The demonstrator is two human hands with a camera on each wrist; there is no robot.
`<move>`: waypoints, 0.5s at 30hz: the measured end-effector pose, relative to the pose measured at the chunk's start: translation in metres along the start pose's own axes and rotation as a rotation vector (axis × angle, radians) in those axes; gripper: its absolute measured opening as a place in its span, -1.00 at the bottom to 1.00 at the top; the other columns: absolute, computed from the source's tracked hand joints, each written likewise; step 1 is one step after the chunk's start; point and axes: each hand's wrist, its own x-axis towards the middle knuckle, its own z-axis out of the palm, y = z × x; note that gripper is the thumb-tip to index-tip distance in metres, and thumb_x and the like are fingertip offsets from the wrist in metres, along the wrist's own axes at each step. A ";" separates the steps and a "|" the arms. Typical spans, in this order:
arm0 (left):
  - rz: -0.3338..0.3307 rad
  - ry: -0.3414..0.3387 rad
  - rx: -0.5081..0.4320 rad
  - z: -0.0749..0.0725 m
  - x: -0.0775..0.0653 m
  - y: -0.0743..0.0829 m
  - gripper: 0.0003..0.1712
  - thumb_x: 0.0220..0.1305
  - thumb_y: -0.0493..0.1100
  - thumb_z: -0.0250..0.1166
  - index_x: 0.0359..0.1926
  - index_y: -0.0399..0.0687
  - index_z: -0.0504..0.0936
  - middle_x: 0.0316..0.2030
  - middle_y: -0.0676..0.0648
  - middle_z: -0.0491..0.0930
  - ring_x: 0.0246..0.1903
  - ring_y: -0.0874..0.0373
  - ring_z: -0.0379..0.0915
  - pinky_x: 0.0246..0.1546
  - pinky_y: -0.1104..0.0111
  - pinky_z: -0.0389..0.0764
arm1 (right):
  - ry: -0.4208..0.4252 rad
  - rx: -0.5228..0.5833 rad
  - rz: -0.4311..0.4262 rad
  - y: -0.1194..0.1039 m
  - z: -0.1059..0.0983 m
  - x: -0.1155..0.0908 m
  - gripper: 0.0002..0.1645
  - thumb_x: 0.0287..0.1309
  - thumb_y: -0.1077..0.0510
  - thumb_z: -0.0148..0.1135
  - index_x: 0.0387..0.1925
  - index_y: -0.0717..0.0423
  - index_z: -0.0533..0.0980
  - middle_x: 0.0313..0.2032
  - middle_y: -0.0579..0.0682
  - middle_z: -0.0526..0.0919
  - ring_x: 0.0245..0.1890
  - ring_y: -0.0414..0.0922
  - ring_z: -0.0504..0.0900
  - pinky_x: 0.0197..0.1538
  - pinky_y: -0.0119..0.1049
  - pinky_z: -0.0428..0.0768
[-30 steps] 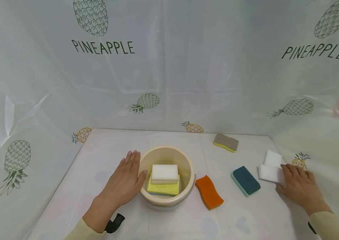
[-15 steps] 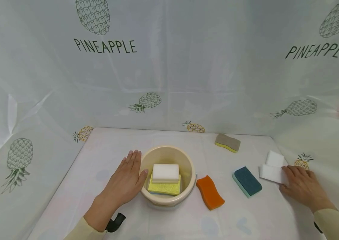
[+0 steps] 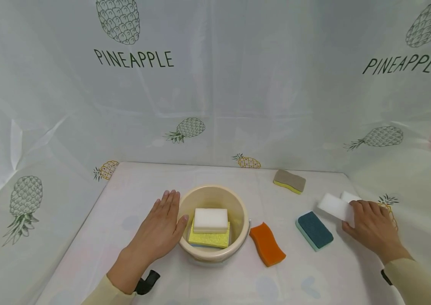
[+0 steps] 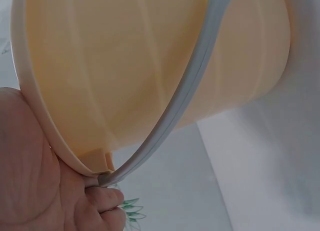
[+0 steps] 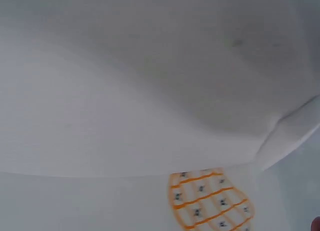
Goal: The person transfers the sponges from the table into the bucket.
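Note:
My right hand [image 3: 374,228] pinches a white sponge [image 3: 335,206] by its right end, tilted and raised over the table's right side. Partly covered behind it lies a second white sponge [image 3: 350,196]. My left hand [image 3: 157,231], fingers straight, rests along the left rim of a cream bucket [image 3: 212,191]. The left wrist view has the palm [image 4: 30,176] at the bucket's rim, beside the grey handle [image 4: 172,108]. Inside the bucket a white sponge [image 3: 210,219] sits on a yellow sponge [image 3: 208,240], with a sliver of blue below.
Right of the bucket lies a wavy orange sponge [image 3: 267,245], then a dark teal sponge [image 3: 314,231] near the lifted one. A grey-and-yellow sponge [image 3: 289,181] is farther back. Pineapple-printed sheeting [image 3: 257,93] stands behind and at both sides of the white table [image 3: 143,182].
My right hand has taken up the nearer white sponge and moved it up and to the left, off the table. My left hand stays at the bucket's rim.

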 end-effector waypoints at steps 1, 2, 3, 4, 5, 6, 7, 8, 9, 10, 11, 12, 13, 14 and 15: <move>0.000 -0.001 0.003 0.000 0.000 0.000 -0.16 0.66 0.10 0.03 0.59 -0.47 0.11 0.58 -0.43 0.15 0.62 -0.28 -0.01 0.60 -0.14 0.12 | 0.003 0.001 -0.005 -0.003 -0.001 0.004 -0.08 -0.11 -0.01 0.56 0.15 0.40 0.32 0.04 0.42 0.50 0.08 0.39 0.40 0.05 0.40 0.38; 0.002 0.000 0.005 0.000 0.000 0.000 -0.16 0.66 0.10 0.04 0.59 -0.47 0.12 0.58 -0.42 0.15 0.62 -0.28 -0.01 0.60 -0.14 0.11 | 0.006 0.003 -0.008 -0.006 -0.001 0.007 -0.08 -0.10 -0.01 0.55 0.16 0.40 0.32 0.05 0.42 0.50 0.09 0.39 0.41 0.06 0.40 0.38; 0.002 -0.001 0.007 -0.001 0.000 0.000 -0.17 0.66 0.10 0.04 0.59 -0.46 0.12 0.58 -0.42 0.15 0.62 -0.28 -0.01 0.60 -0.15 0.11 | 0.012 0.001 -0.013 -0.010 -0.002 0.010 -0.07 -0.10 -0.03 0.55 0.18 0.40 0.32 0.06 0.42 0.51 0.10 0.39 0.41 0.06 0.39 0.39; 0.002 -0.001 0.008 -0.001 0.000 0.000 -0.17 0.66 0.10 0.04 0.59 -0.46 0.12 0.58 -0.42 0.15 0.62 -0.28 -0.01 0.60 -0.15 0.11 | 0.014 0.001 -0.016 -0.013 -0.003 0.014 -0.06 -0.10 -0.03 0.56 0.19 0.40 0.32 0.07 0.42 0.50 0.11 0.39 0.42 0.07 0.39 0.39; 0.002 -0.002 0.009 -0.002 0.000 0.000 -0.17 0.66 0.10 0.04 0.59 -0.46 0.12 0.58 -0.42 0.15 0.62 -0.28 -0.01 0.60 -0.15 0.11 | 0.013 -0.001 -0.018 -0.017 -0.004 0.017 -0.04 -0.09 -0.04 0.56 0.20 0.40 0.32 0.08 0.42 0.50 0.12 0.39 0.42 0.08 0.40 0.40; 0.000 -0.003 0.010 -0.002 0.000 0.000 -0.17 0.66 0.10 0.03 0.59 -0.46 0.12 0.58 -0.42 0.15 0.63 -0.28 -0.01 0.60 -0.15 0.10 | 0.017 -0.001 -0.024 -0.020 -0.005 0.020 -0.04 -0.09 -0.04 0.56 0.21 0.40 0.32 0.08 0.42 0.50 0.12 0.39 0.42 0.09 0.39 0.40; 0.000 -0.003 0.013 -0.002 0.000 0.001 -0.17 0.66 0.09 0.03 0.59 -0.46 0.12 0.59 -0.42 0.15 0.63 -0.28 -0.01 0.60 -0.16 0.10 | 0.015 -0.002 -0.025 -0.023 -0.006 0.023 -0.03 -0.08 -0.05 0.57 0.22 0.40 0.32 0.09 0.42 0.50 0.13 0.39 0.41 0.10 0.40 0.40; -0.001 -0.004 0.015 -0.003 0.000 0.001 -0.17 0.66 0.09 0.03 0.59 -0.46 0.12 0.59 -0.42 0.14 0.63 -0.28 -0.01 0.60 -0.16 0.10 | 0.021 0.000 -0.031 -0.027 -0.007 0.026 -0.03 -0.07 -0.07 0.55 0.22 0.40 0.32 0.10 0.42 0.50 0.13 0.39 0.41 0.10 0.39 0.41; -0.002 -0.005 0.018 -0.003 0.000 0.001 -0.17 0.66 0.09 0.03 0.60 -0.46 0.11 0.59 -0.41 0.14 0.63 -0.28 -0.02 0.60 -0.16 0.09 | 0.033 0.002 -0.042 -0.030 -0.008 0.029 -0.05 -0.02 -0.10 0.52 0.22 0.40 0.32 0.10 0.42 0.50 0.13 0.39 0.42 0.10 0.39 0.41; -0.003 -0.005 0.023 -0.003 0.000 0.001 -0.17 0.66 0.09 0.03 0.60 -0.46 0.11 0.59 -0.41 0.13 0.63 -0.28 -0.03 0.60 -0.16 0.09 | 0.038 0.006 -0.051 -0.033 -0.009 0.032 -0.06 0.00 -0.11 0.49 0.22 0.40 0.32 0.10 0.42 0.50 0.13 0.39 0.42 0.11 0.39 0.42; -0.004 -0.007 0.026 -0.003 0.000 0.001 -0.17 0.66 0.09 0.03 0.60 -0.46 0.11 0.59 -0.42 0.13 0.63 -0.28 -0.03 0.61 -0.17 0.08 | 0.046 0.009 -0.060 -0.037 -0.010 0.035 -0.08 0.03 -0.13 0.46 0.21 0.40 0.33 0.10 0.41 0.50 0.13 0.38 0.42 0.11 0.38 0.42; -0.005 -0.008 0.030 -0.003 0.000 0.001 -0.17 0.66 0.09 0.02 0.60 -0.46 0.11 0.59 -0.41 0.12 0.63 -0.28 -0.04 0.61 -0.17 0.08 | 0.061 0.013 -0.072 -0.040 -0.011 0.038 -0.09 0.04 -0.14 0.43 0.21 0.41 0.33 0.09 0.41 0.50 0.13 0.38 0.43 0.11 0.37 0.42; -0.005 -0.008 0.034 -0.003 0.000 0.001 -0.17 0.66 0.09 0.02 0.60 -0.46 0.11 0.59 -0.41 0.12 0.63 -0.28 -0.04 0.61 -0.17 0.07 | 0.068 0.016 -0.080 -0.044 -0.012 0.041 -0.10 0.06 -0.15 0.40 0.21 0.40 0.33 0.09 0.40 0.50 0.13 0.38 0.42 0.11 0.37 0.42; -0.006 -0.010 0.038 -0.004 0.000 0.001 -0.17 0.66 0.09 0.02 0.60 -0.46 0.11 0.60 -0.41 0.11 0.63 -0.28 -0.04 0.61 -0.17 0.07 | 0.082 0.021 -0.093 -0.047 -0.012 0.044 -0.11 0.06 -0.15 0.37 0.20 0.40 0.34 0.08 0.40 0.51 0.12 0.37 0.43 0.10 0.36 0.42; -0.006 -0.010 0.043 -0.004 0.000 0.001 -0.17 0.66 0.10 0.02 0.60 -0.45 0.11 0.60 -0.41 0.11 0.63 -0.27 -0.05 0.61 -0.17 0.06 | 0.090 0.019 -0.102 -0.051 -0.014 0.047 -0.12 0.06 -0.16 0.35 0.20 0.40 0.34 0.08 0.39 0.51 0.12 0.37 0.43 0.10 0.35 0.42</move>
